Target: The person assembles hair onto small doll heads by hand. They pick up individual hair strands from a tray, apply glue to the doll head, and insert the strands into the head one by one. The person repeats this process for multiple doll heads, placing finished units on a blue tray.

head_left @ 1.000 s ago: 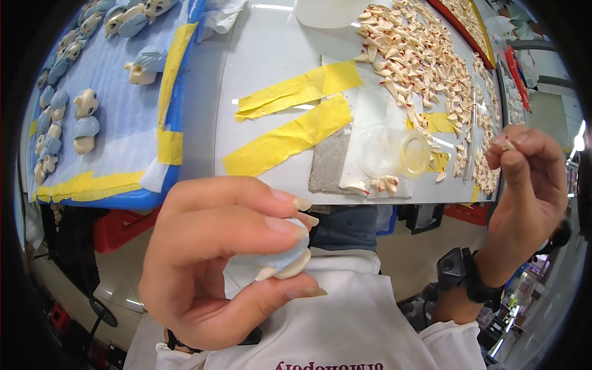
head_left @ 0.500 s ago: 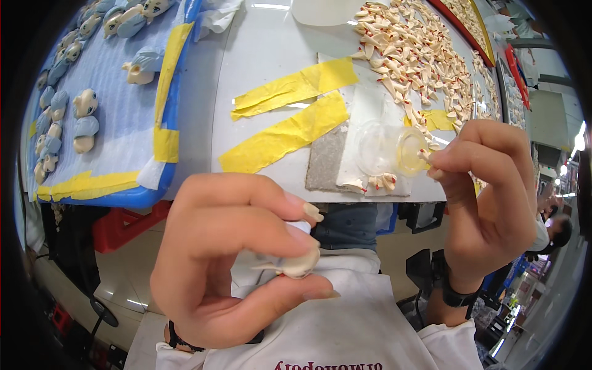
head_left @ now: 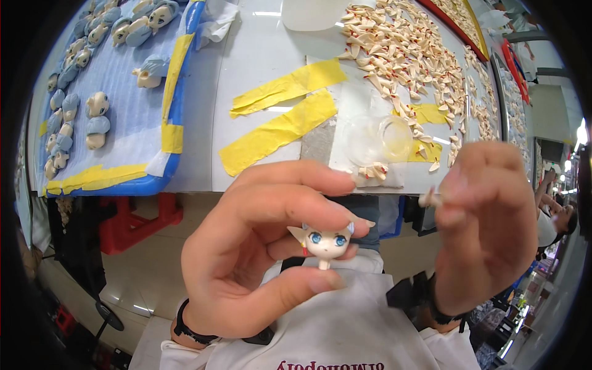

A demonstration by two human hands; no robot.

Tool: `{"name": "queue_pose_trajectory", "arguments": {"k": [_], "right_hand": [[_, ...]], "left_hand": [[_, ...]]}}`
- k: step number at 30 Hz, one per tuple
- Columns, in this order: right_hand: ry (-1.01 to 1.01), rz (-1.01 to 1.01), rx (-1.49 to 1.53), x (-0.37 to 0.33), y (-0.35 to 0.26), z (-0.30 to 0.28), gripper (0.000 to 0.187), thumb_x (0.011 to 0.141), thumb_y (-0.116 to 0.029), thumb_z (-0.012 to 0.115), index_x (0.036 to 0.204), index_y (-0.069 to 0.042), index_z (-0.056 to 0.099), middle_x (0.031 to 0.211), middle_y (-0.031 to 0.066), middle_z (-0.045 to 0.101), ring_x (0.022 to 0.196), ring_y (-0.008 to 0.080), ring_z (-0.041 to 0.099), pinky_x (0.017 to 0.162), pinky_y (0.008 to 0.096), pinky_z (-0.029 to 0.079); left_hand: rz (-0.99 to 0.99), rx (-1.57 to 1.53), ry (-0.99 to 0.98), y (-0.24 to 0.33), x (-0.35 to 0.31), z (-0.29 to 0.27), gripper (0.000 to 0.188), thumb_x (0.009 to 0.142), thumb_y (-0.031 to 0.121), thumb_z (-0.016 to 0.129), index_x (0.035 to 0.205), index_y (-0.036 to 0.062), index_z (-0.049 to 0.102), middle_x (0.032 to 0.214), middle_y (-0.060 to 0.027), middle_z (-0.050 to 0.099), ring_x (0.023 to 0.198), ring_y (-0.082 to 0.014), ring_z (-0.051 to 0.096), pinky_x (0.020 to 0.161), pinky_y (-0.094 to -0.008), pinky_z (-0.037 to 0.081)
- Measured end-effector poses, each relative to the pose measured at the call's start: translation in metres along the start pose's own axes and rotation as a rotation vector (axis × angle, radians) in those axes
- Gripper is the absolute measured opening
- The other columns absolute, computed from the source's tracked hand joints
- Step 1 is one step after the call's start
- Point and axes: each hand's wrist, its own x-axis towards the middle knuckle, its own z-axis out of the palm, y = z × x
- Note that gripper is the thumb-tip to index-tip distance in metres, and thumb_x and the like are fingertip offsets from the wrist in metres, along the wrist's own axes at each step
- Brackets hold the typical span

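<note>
The left hand (head_left: 216, 256) now pinches the doll head (head_left: 327, 244) face outward. The right hand (head_left: 490, 225), pinching a small pale piece (head_left: 429, 198), has come nearer.

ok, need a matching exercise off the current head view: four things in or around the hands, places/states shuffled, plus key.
Things
1. doll head
2. blue tray
3. small pale piece
4. round container

Places and states
A. pinched in the fingertips of the right hand
B. see-through, on the table
C. held between fingers and thumb of the left hand
D. at the left, yellow tape along its edge

Pairs: 1-C, 2-D, 3-A, 4-B
</note>
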Motion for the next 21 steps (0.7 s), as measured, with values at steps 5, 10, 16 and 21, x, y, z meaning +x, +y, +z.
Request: {"name": "queue_pose_trajectory", "arguments": {"k": [5,10,16,21], "right_hand": [[0.108,0.031,0.038,-0.023,-0.010,0.011,0.013,0.075,-0.012,0.062,0.080,-0.004,0.052,0.076,0.0095,0.046,0.069,0.0123,0.041,0.060,0.0189,0.031],[0.314,0.074,0.135,-0.043,-0.005,0.031,0.013,0.075,-0.011,0.064,0.081,-0.005,0.053,0.077,0.0092,0.047,0.069,0.0121,0.042,0.061,0.0183,0.033],[-0.002,0.084,0.178,-0.028,-0.011,0.011,0.013,0.073,-0.008,0.065,0.080,-0.005,0.054,0.077,0.0096,0.047,0.070,0.0123,0.044,0.059,0.0191,0.034],[0.067,-0.052,0.025,-0.020,-0.016,0.027,0.015,0.065,-0.001,0.066,0.076,-0.007,0.057,0.074,0.0076,0.049,0.063,0.0127,0.045,0.054,0.0212,0.034]], "left_hand": [[0.259,0.226,-0.211,-0.012,0.003,-0.017,0.030,0.077,0.016,0.066,0.096,0.0022,0.048,0.096,-0.0155,0.049,0.079,-0.0237,0.058,0.068,-0.0299,0.050],[0.268,0.161,-0.122,-0.021,0.000,-0.005,0.036,0.075,0.022,0.069,0.096,0.0023,0.047,0.092,-0.0126,0.048,0.076,-0.0212,0.057,0.066,-0.0294,0.050],[0.197,0.101,-0.014,-0.016,-0.007,0.003,0.040,0.074,0.024,0.070,0.097,0.0006,0.046,0.093,-0.0128,0.048,0.075,-0.0190,0.056,0.066,-0.0285,0.049],[0.194,0.152,-0.017,-0.016,-0.010,0.001,0.043,0.073,0.027,0.071,0.097,0.0007,0.048,0.089,-0.0114,0.051,0.072,-0.0143,0.054,0.067,-0.0260,0.048]]}}
